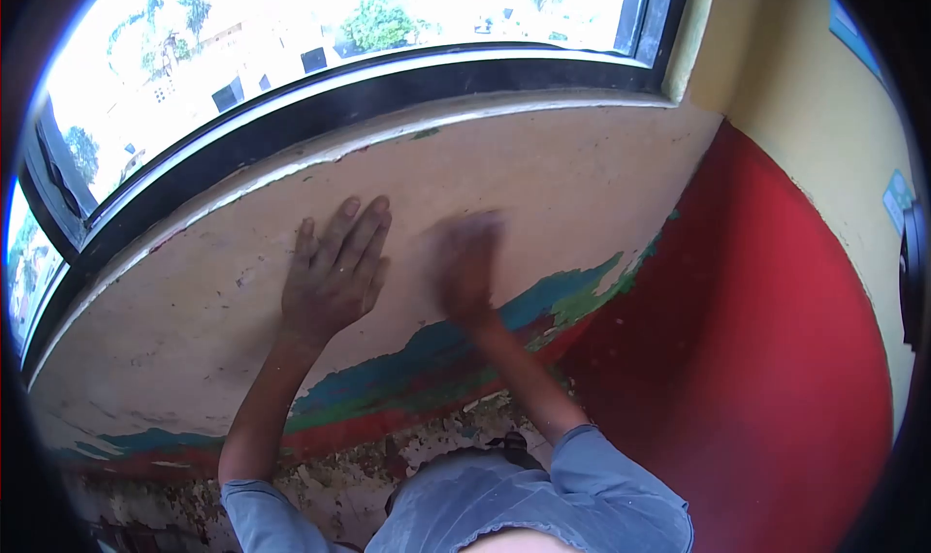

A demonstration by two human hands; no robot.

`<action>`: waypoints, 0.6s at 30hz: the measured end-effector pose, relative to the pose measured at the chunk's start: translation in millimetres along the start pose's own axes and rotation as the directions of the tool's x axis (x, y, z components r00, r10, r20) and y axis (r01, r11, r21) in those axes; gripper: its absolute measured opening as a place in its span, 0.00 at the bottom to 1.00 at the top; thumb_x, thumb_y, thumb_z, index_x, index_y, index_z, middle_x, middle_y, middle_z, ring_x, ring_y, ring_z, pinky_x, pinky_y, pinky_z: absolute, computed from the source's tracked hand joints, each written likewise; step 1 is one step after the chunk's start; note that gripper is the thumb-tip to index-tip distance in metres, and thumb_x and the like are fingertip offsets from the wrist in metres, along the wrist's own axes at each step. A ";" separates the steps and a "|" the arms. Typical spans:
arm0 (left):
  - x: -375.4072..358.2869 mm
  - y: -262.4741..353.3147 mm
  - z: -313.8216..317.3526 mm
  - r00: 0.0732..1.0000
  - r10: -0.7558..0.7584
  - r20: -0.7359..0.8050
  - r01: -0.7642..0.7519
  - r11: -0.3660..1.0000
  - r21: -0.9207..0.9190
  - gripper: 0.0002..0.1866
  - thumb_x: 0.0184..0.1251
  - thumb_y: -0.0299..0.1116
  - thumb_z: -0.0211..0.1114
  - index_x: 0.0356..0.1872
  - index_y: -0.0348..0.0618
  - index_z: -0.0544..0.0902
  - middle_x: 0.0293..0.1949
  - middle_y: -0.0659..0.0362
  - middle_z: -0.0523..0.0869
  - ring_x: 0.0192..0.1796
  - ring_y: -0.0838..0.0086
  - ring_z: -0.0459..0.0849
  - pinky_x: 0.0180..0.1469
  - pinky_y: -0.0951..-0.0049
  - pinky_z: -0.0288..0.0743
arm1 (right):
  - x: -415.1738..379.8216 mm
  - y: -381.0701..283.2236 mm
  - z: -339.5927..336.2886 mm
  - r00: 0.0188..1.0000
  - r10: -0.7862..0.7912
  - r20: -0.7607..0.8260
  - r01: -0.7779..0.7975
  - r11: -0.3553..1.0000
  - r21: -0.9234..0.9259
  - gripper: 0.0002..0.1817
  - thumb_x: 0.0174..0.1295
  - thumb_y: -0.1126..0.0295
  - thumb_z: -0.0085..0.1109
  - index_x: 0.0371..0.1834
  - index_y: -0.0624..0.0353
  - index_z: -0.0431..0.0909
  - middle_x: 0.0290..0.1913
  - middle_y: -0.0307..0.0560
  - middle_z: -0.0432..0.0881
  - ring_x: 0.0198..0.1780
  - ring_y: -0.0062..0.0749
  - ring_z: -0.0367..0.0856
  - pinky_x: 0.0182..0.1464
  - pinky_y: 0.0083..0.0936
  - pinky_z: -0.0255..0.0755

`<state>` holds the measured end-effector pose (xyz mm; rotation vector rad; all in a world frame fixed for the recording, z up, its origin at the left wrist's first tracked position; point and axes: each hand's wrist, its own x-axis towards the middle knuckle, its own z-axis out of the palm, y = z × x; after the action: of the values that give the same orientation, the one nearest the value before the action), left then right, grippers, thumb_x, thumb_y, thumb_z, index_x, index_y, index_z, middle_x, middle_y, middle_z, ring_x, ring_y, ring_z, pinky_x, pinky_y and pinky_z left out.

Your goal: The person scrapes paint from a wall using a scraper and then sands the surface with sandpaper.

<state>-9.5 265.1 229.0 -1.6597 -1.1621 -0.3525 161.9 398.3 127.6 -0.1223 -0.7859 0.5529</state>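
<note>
My left hand lies with its fingers stretched out against the pale wall below the window, holding nothing. To its right, my right hand is at the same wall, smeared by motion. Its fingers are too blurred to make out, and so is anything that might be in them. Below both hands, the pale surface ends in ragged layers of blue, green and red paint. Small dark specks and scuffs mark the pale surface to the left of my left hand.
Above the wall runs a dark window frame with a narrow sill. On the right, a red-painted wall meets the pale one at a corner. Lower down, crumbling, flaking wall shows.
</note>
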 end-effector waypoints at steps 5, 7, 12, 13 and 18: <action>-13.2 -9.0 1.8 1.000 -0.007 -0.031 0.008 1.000 0.029 0.26 0.63 0.48 0.54 0.61 0.49 0.72 0.67 0.64 0.66 0.70 0.67 0.60 0.71 0.51 0.43 | 29.8 -1.9 -61.1 0.797 -0.183 0.575 0.585 0.466 -0.664 0.19 0.68 0.65 0.37 0.57 0.61 0.70 0.62 0.52 0.69 0.66 0.50 0.62 0.70 0.43 0.47; -14.7 -4.3 3.2 0.999 -0.015 -0.043 0.016 1.000 0.024 0.26 0.64 0.48 0.54 0.61 0.49 0.72 0.66 0.64 0.67 0.70 0.66 0.60 0.71 0.51 0.43 | 34.9 -16.1 -32.8 0.994 -0.105 0.034 0.106 0.807 -0.580 0.20 0.68 0.64 0.38 0.59 0.62 0.68 0.62 0.53 0.69 0.66 0.51 0.62 0.71 0.46 0.45; -17.6 -3.6 5.8 0.998 -0.039 -0.040 0.039 0.999 0.012 0.24 0.63 0.49 0.53 0.59 0.54 0.74 0.66 0.67 0.68 0.69 0.68 0.62 0.71 0.51 0.41 | -32.7 -1.6 -32.7 0.841 -0.279 0.464 0.476 0.790 -0.386 0.21 0.69 0.62 0.38 0.58 0.65 0.70 0.57 0.56 0.74 0.63 0.49 0.68 0.70 0.48 0.47; -19.5 -4.5 5.5 0.999 -0.043 -0.025 0.043 0.999 0.004 0.23 0.63 0.49 0.53 0.58 0.57 0.75 0.65 0.68 0.68 0.69 0.70 0.62 0.71 0.51 0.40 | -43.8 -3.2 -54.6 0.663 -0.247 0.707 0.661 0.637 -0.397 0.22 0.70 0.61 0.38 0.59 0.66 0.69 0.58 0.56 0.73 0.63 0.49 0.68 0.70 0.48 0.46; -30.2 -9.2 4.7 0.998 0.055 -0.040 -0.055 0.998 -0.007 0.25 0.63 0.50 0.55 0.59 0.51 0.74 0.65 0.63 0.69 0.69 0.64 0.62 0.71 0.52 0.41 | -8.4 -15.9 -16.7 0.994 -0.090 0.070 0.112 0.660 -0.743 0.19 0.64 0.64 0.46 0.55 0.63 0.70 0.60 0.61 0.69 0.70 0.54 0.54 0.71 0.52 0.38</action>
<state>-33.2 253.5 211.1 -1.6813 -1.0847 -0.3544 175.6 382.1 115.2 -0.8410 -1.0070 0.0848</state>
